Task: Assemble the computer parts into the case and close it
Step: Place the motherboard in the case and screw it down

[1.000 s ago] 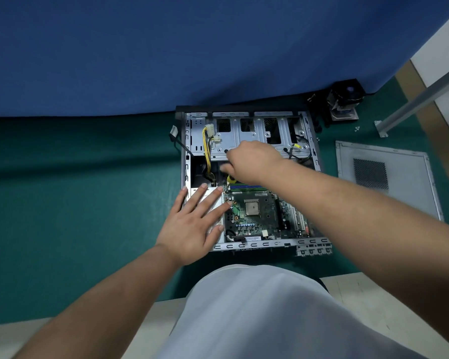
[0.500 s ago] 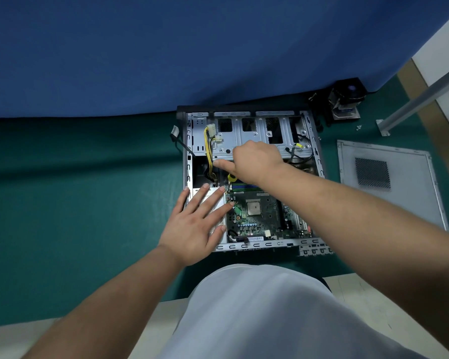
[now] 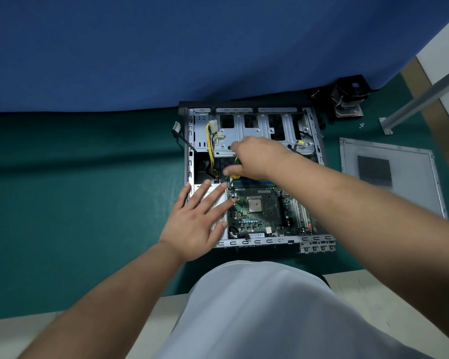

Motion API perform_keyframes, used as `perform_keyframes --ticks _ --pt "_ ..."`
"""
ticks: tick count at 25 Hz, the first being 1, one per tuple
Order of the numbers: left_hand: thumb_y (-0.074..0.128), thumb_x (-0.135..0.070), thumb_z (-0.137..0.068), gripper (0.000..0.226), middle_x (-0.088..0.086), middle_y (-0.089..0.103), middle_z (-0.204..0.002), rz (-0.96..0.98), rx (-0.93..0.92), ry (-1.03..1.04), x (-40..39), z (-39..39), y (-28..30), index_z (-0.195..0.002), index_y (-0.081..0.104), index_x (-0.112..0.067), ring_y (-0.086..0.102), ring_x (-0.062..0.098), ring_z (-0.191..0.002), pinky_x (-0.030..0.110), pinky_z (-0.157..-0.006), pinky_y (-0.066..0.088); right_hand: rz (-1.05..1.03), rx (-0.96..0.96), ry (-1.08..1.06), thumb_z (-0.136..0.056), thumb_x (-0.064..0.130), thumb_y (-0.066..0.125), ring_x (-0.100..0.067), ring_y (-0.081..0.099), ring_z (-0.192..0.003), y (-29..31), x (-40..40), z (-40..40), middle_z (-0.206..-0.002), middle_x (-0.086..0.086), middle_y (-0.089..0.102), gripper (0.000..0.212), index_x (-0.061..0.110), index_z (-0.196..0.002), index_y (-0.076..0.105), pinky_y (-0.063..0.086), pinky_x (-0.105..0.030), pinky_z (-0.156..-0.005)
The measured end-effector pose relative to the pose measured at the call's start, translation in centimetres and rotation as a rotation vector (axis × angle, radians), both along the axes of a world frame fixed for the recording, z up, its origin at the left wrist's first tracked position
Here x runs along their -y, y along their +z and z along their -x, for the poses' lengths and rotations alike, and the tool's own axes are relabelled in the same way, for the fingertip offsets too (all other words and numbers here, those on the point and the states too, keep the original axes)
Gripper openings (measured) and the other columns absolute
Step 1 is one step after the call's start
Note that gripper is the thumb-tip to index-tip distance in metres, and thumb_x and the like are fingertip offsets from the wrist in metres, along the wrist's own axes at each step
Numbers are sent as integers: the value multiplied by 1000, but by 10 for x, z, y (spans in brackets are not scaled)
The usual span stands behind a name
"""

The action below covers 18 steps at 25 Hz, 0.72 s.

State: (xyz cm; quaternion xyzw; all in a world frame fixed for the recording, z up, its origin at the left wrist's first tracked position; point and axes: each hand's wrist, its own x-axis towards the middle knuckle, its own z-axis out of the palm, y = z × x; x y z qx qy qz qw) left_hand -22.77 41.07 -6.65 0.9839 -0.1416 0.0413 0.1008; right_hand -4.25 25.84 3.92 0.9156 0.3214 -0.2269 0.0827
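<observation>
An open grey computer case (image 3: 270,241) lies on the green mat, with a green motherboard (image 3: 262,216) seated in its near half. My right hand (image 3: 257,158) grips a yellow-and-black screwdriver (image 3: 234,170); its tip points down at the motherboard's far left corner. Flat and with fingers spread, my left hand (image 3: 200,216) rests on the silver power supply (image 3: 218,200) at the case's near left. Yellow and black cables (image 3: 210,149) run down the left side of the drive cage (image 3: 254,130).
The grey side panel (image 3: 389,174) with a mesh vent lies on the mat to the right. A black CPU cooler (image 3: 349,99) stands at the back right, next to a few small screws (image 3: 361,125). A blue cloth (image 3: 192,47) hangs behind the case.
My right hand has shifted slightly left and down, and the screwdriver's yellow handle now shows below the fingers. My left hand stays flat on the power supply.
</observation>
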Motion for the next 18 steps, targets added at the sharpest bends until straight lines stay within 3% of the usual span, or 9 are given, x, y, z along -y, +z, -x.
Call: perform_keyframes --ticks 1,3,5,8,11,13,14,16,18 --pt "42 -47 -103 51 -4 29 -168 -1 -5 0 0 -1 0 -152 48 -35 21 27 -157 61 -123 17 -34 -61 80 -96 47 63 -34 60 -102 2 4 -2 -125 -8 52 39 23 -127 58 50 -39 -77" --pt "41 -48 -103 51 -5 29 -167 -2 -15 2 0 -1 1 -152 47 -35 20 27 -157 61 -123 17 -44 -69 179 -98 26 63 -34 61 -98 2 7 3 -122 -8 52 30 26 -127 59 52 -41 -76" --pt "40 -48 -103 51 -5 29 -168 -4 -22 5 0 0 2 -152 47 -35 19 27 -157 61 -122 17 -43 56 77 -102 44 52 -29 56 -84 -3 -1 11 -98 -8 57 27 19 -109 62 45 -37 -67" --pt "39 -48 -103 51 -5 29 -167 -8 -21 3 1 0 3 -152 48 -35 20 27 -157 61 -122 18 20 113 -16 -96 74 39 -29 54 -79 -3 -10 13 -83 -4 51 62 16 -99 60 38 -34 -63" --pt "39 -48 -103 51 -4 30 -167 -5 -23 3 0 -1 4 -152 48 -35 20 27 -157 60 -122 17 -19 -41 157 -96 44 65 -34 61 -100 4 -2 4 -121 -8 53 44 25 -135 55 47 -37 -71" --pt "39 -48 -103 51 -5 29 -167 -2 -21 2 0 0 3 -152 48 -35 20 27 -157 60 -123 17 -16 5 154 -98 32 61 -33 61 -97 2 -1 10 -115 -8 57 31 23 -127 60 47 -37 -69" --pt "39 -48 -104 51 -5 29 -168 -4 -21 3 0 0 3 -152 48 -35 19 27 -157 60 -123 17 -40 67 66 -100 41 55 -31 60 -90 -2 -3 13 -104 -7 59 27 19 -114 63 43 -36 -66" --pt "39 -48 -104 51 -5 28 -168 -8 -26 3 1 0 3 -153 47 -36 19 26 -157 60 -122 17 -3 134 -112 -100 64 41 -29 53 -79 -3 -9 17 -83 -4 53 50 18 -88 58 37 -34 -63" --pt "39 -48 -104 51 -5 28 -168 -10 -25 4 0 0 2 -153 47 -36 19 26 -157 60 -122 16 17 115 -97 -96 71 43 -30 57 -84 -5 -8 13 -91 -5 55 54 20 -94 59 37 -35 -65"
